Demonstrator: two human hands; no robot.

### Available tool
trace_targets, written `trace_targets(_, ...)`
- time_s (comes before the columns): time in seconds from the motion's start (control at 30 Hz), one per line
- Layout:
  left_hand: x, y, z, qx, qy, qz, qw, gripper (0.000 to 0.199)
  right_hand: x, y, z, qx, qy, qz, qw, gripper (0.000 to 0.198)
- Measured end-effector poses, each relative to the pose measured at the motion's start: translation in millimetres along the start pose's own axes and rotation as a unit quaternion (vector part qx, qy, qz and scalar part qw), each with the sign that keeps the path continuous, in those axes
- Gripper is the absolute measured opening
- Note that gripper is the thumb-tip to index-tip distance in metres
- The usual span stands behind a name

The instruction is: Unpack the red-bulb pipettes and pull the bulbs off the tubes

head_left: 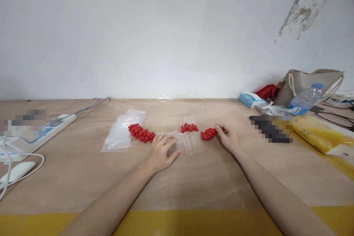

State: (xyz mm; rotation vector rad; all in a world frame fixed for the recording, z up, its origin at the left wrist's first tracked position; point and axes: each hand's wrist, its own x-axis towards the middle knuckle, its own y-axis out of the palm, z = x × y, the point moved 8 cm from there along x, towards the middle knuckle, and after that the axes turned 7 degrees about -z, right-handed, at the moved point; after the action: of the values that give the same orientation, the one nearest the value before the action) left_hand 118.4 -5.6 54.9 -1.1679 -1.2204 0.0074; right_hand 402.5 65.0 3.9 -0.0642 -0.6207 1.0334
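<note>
Several clear glass tubes (190,143) lie side by side in a row on the table before me. My left hand (162,151) rests on the left part of this row, its fingers stretched and the thumb apart. Past its fingertips a curved bunch of red rubber bulbs (141,133) reaches to the left. Behind the tubes sits a smaller group of red bulbs (189,128) with clear tubes beyond it. My right hand (228,137) pinches the rightmost bulb of a short red row (208,134) between thumb and forefinger.
Clear plastic bags (121,132) lie flat at the left. A power strip (55,127) and white cables are farther left. To the right are a tissue pack (251,99), a plastic bottle (308,97), a grey bag (293,81), a partly blurred dark object (257,123) and a yellow package (318,132).
</note>
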Motion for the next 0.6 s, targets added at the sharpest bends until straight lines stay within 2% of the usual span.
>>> trace_targets(0.13, -0.3, -2.4, 2.3, -0.005, -0.002, -0.003, 1.0, 0.036, -1.4, 1.0, -2.8, 0.008, 0.013, 0.007, 1.0, 0.059)
trace_targets(0.2, -0.7, -3.1, 4.1, -0.007, -0.004, 0.001, 1.0, 0.04, -1.5, -5.1, -0.9, -0.001, 0.013, -0.017, 1.0, 0.057)
trace_targets(0.3, -1.9, -2.2, 7.5, -0.001, -0.011, 0.021, 1.0, 0.045, -0.9, -22.8, 18.8, -0.047, -0.026, -0.095, 0.994, 0.048)
trace_targets(0.37, -3.0, -1.0, 9.9, 0.005, -0.017, 0.036, 0.999, 0.047, 0.5, -25.4, 42.6, -0.097, -0.064, -0.106, 0.988, 0.039)
trace_targets(0.4, -3.7, -0.2, 10.9, 0.006, -0.019, 0.043, 0.999, 0.048, 2.1, -21.0, 54.8, -0.129, -0.077, -0.088, 0.985, 0.033)
trace_targets(0.5, -5.7, 2.2, 13.2, 0.007, -0.023, 0.06, 0.998, 0.051, 9.1, 10.7, 82.9, -0.248, -0.094, 0.019, 0.964, 0.019)
trace_targets(0.6, -8.3, 5.0, 16.5, 0.009, -0.023, 0.08, 0.996, 0.05, 19.4, 45.8, 89.1, -0.306, -0.064, 0.092, 0.945, 0.016)
